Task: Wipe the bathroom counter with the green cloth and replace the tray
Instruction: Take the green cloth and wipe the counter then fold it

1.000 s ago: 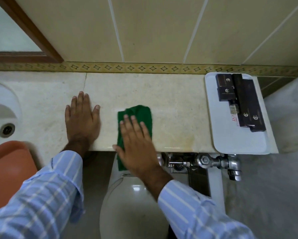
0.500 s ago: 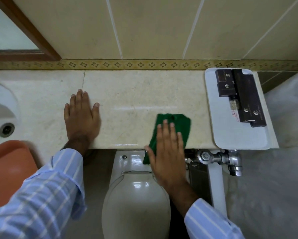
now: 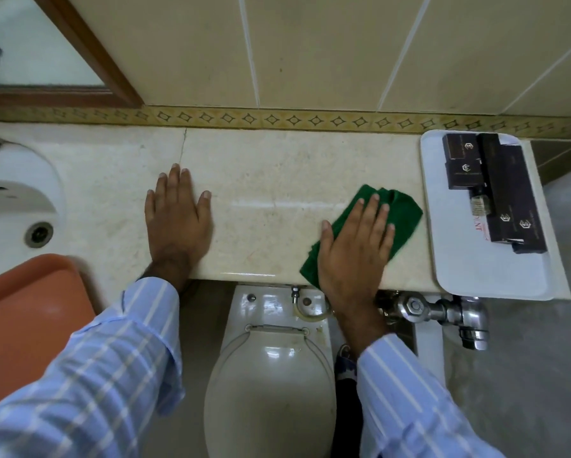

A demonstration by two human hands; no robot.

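The green cloth (image 3: 405, 213) lies crumpled on the beige marble counter (image 3: 277, 180), near its front edge and just left of the white tray (image 3: 476, 272). My right hand (image 3: 353, 246) presses flat on the cloth, fingers spread, covering most of it. My left hand (image 3: 176, 219) rests flat on the bare counter further left, fingers apart, holding nothing. The white tray sits at the counter's right end and carries several dark boxes (image 3: 489, 190). A wet streak shows on the counter between my hands.
A white sink basin (image 3: 16, 200) is set in the counter at the left. An orange tray (image 3: 19, 319) lies below it at the left edge. A toilet (image 3: 271, 375) and a chrome flush valve (image 3: 443, 312) sit under the counter's front edge. The tiled wall backs the counter.
My right hand has slid the green cloth to the right along the counter, from beside my left hand to just short of the white tray. My left hand stayed put.
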